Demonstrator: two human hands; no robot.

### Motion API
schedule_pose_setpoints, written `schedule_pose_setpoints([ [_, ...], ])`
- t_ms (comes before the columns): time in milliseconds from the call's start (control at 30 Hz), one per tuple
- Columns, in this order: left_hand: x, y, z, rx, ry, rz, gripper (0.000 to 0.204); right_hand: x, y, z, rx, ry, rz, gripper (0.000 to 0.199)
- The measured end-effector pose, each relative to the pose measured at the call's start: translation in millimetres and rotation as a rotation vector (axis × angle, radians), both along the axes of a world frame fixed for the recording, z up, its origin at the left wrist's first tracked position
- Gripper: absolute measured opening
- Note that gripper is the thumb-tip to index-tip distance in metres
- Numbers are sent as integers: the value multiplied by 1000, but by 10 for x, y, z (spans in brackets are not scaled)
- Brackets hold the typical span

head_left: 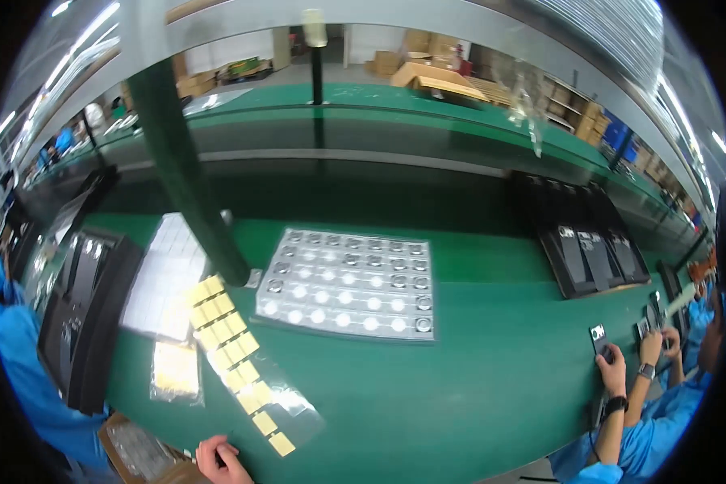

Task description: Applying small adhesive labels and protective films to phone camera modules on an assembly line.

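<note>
Only one of my hands shows: my left hand [220, 461] pokes up from the bottom edge with its fingers curled. Whether it grips anything is unclear. It rests on the green bench [460, 387], just left of the near end of a clear strip carrying several yellow square pads [234, 348]. A brown cardboard box with a plastic bag inside [137, 452] lies right beside it on the left. Farther back, in the middle, sits a clear blister tray of round silver parts [347, 284]. My right hand is out of the picture.
A green post [187, 169] rises from the bench by the tray. A white sheet [165, 274] and a small bag with a yellow pad [176, 369] lie left. Black trays stand left [89, 315] and right [593, 250]. Co-workers in blue sit left [24, 371] and right [621, 387].
</note>
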State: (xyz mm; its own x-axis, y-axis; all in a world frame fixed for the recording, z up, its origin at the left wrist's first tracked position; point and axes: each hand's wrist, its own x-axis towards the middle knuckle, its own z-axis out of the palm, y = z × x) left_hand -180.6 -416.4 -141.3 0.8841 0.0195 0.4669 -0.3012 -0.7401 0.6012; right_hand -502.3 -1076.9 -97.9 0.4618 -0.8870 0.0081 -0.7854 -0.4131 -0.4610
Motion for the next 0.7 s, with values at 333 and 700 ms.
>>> schedule_pose_setpoints([
  [333, 56, -1383, 959, -1190, 1253, -866, 52, 2021, 2332, 784, 70, -485, 592, 30],
  [700, 539, -1072, 609, -1489, 1613, -638, 53, 3717, 2755, 459, -9, -315, 688, 26],
])
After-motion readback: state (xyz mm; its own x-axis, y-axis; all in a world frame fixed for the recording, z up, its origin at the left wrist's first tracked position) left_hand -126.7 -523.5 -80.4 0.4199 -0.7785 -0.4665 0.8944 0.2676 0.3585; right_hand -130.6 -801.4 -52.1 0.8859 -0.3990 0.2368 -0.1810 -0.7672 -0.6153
